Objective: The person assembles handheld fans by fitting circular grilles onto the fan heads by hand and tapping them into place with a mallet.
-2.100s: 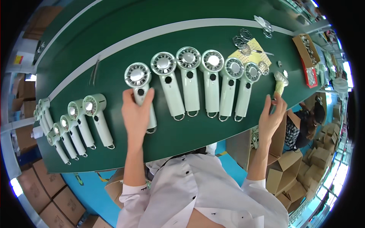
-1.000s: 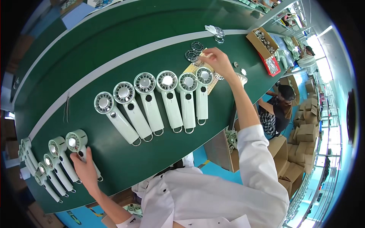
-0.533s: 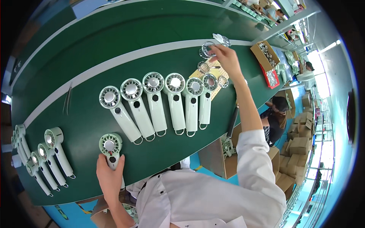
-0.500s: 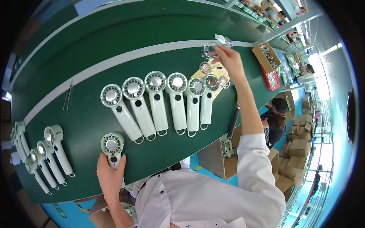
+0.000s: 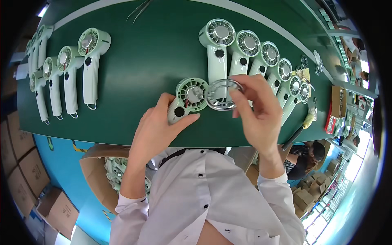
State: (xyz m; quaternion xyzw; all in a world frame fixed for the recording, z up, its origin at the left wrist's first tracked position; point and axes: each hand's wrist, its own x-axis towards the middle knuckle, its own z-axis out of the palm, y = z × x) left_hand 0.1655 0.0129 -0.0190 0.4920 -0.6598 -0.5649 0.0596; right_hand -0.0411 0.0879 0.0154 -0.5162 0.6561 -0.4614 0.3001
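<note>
My left hand [image 5: 157,124] is closed round the handle of a pale green handheld fan [image 5: 191,94], whose round head has no chrome ring and shows its blades, silver hub and a bit of red. Between the fingers and thumb of my right hand [image 5: 259,108] is a shiny, see-through ring cover [image 5: 220,107]. It is held tilted at the right edge of the fan's head; whether the two touch I cannot tell. Beyond my right hand stretches a row of several fans with chrome rings, the nearest fan [image 5: 221,32] lying just past the ring cover.
Several fans without rings, one fan [image 5: 90,61] among them, lie on the left of the green table [image 5: 143,61]. Tweezers [image 5: 140,10] lie at the far edge. A black-handled tool [image 5: 292,138] rests near the right edge. Below the table stands a carton of parts [image 5: 96,175]; a person [image 5: 306,159] sits at right.
My right hand has brought the ring cover from the far right to beside the fan in my left hand. The view has swung, so the row of fans now appears farther right.
</note>
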